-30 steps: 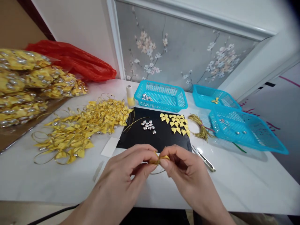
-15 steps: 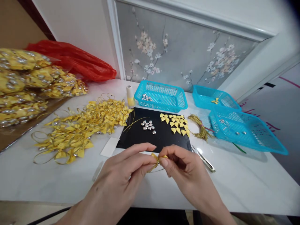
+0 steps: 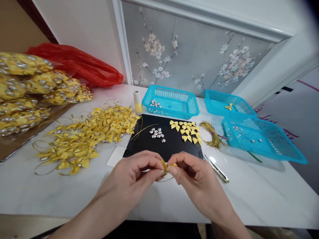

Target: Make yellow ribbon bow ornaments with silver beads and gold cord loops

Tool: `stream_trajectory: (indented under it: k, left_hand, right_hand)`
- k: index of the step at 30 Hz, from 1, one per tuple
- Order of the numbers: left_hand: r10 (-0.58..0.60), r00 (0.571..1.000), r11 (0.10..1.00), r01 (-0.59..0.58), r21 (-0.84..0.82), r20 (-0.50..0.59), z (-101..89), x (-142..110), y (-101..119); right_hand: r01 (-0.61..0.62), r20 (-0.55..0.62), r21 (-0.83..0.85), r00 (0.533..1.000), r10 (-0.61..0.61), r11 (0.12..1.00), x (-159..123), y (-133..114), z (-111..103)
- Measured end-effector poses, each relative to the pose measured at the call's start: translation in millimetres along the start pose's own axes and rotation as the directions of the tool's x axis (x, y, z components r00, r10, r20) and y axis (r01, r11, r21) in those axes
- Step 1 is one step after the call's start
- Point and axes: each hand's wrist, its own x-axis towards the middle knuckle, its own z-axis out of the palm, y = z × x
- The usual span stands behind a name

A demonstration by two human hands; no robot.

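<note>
Between my two hands, just in front of the black mat (image 3: 139,146), is a small yellow ribbon bow (image 3: 163,165) with a thin gold cord (image 3: 165,180) looping beneath it. My left hand (image 3: 136,176) pinches the bow's left side between thumb and fingers. On its right side, my right hand (image 3: 193,172) is closed with thumb and forefinger pressed together. Fingertips hide most of the bow's middle. Silver beads (image 3: 157,133) lie grouped on the mat, and several yellow bows (image 3: 186,129) sit at its right end.
A heap of yellow bows with cords (image 3: 84,136) spreads at left, bagged bows (image 3: 27,83) behind it. Blue baskets (image 3: 171,114) stand at the back and right. A gold cord bundle (image 3: 213,136) and metal snips (image 3: 218,171) lie to the right. A thread spool (image 3: 137,102) stands by the mat.
My left hand's fingers have curled in, the forefinger drawing back onto the bow from its raised position. My right hand keeps its pinch almost in place.
</note>
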Motion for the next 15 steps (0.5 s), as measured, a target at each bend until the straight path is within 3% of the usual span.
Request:
stream_trajectory:
  k: [4, 8, 12, 15]
  left_hand:
    - [-0.095, 0.992, 0.984, 0.105, -0.141, 0.081, -3.3, 3, 0]
    - [-0.101, 0.992, 0.983, 0.112, -0.147, 0.080, -4.8, 3, -1]
    - [-0.072, 0.995, 0.994, 0.067, -0.087, -0.063, -3.8, 3, -1]
    - [-0.042, 0.983, 0.999, 0.037, -0.033, -0.179, -3.6, 2, -2]
  right_hand:
    - [0.002, 0.008, 0.002, 1.000, -0.003, 1.000, 3, 1, 1]
    - [0.010, 0.003, -0.002, 1.000, -0.010, 1.000, 4, 2, -2]
    - [0.053, -0.131, 0.007, 0.990, -0.051, 0.999, 0, 4, -7]
    - [0.141, -0.297, 0.108, 0.949, -0.104, 0.984, -10, 4, -13]
